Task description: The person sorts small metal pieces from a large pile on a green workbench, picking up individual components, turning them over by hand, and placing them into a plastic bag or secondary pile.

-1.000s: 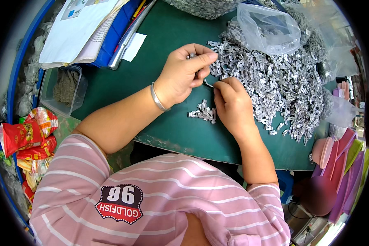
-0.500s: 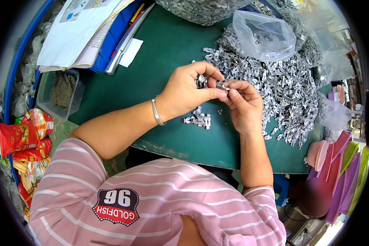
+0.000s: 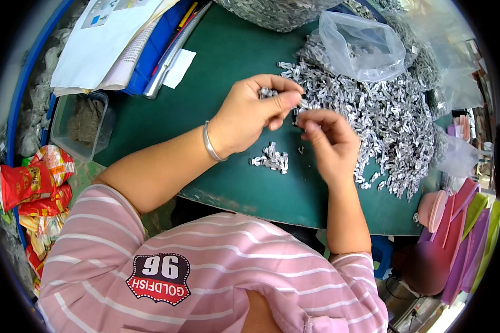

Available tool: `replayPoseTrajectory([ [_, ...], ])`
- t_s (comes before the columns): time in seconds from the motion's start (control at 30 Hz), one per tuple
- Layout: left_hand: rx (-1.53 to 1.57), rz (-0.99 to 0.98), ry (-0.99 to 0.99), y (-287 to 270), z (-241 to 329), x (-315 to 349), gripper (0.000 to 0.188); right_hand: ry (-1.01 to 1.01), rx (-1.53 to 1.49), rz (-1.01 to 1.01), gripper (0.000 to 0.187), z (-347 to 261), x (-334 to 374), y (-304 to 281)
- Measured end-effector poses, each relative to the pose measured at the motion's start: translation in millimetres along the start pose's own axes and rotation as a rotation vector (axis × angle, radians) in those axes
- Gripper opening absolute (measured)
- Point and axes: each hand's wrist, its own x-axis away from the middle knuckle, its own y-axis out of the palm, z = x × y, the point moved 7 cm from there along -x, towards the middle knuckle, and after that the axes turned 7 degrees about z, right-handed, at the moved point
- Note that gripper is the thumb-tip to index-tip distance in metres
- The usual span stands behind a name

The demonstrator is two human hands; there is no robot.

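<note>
My left hand (image 3: 244, 114) is closed over several small silvery metal parts (image 3: 268, 92), which show between its fingers and thumb above the table. Another small piece sits by its thumb and index fingertips. Close beside it, my right hand (image 3: 333, 145) has its thumb and curled fingers drawn together; whatever is in them is too small to make out. Below the hands lies a little heap of the same metal parts (image 3: 272, 159), with one tiny piece (image 3: 300, 150) apart from it. A large spread pile of these parts (image 3: 394, 125) covers the table's right side.
A clear plastic bag (image 3: 366, 53) rests on the pile's far part, and a big filled bag (image 3: 278, 14) stands at the far edge. On the left are a blue tray (image 3: 144, 75) with papers, a clear plastic box (image 3: 97, 130) and red packets (image 3: 30, 186). The table (image 3: 222, 50) is green.
My hands have come apart a little at the fingertips. The left thumb has lifted toward the index finger, and the right hand has drawn slightly back to the right.
</note>
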Motion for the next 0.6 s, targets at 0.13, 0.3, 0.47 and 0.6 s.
replayPoseTrajectory([
  [0.13, 0.258, 0.000, -0.157, -3.9, -3.9, -8.1, 0.020, -0.491, 0.433, -0.479, 0.024, -30.1, 24.6, 47.1],
  [0.3, 0.365, -0.060, -0.273, -2.1, -12.7, -6.5, 0.021, -0.599, 0.611, -0.455, 0.024, -24.9, 21.8, 47.6],
  [0.47, 0.335, -0.063, -0.277, 0.1, -13.6, -5.5, 0.021, -0.531, 0.440, -0.160, 0.021, -33.2, 9.3, 22.5],
  [0.6, 0.256, -0.042, -0.270, 1.9, -15.7, -2.9, 0.022, -0.559, 0.368, 0.102, 0.023, -37.8, 8.8, 4.6],
])
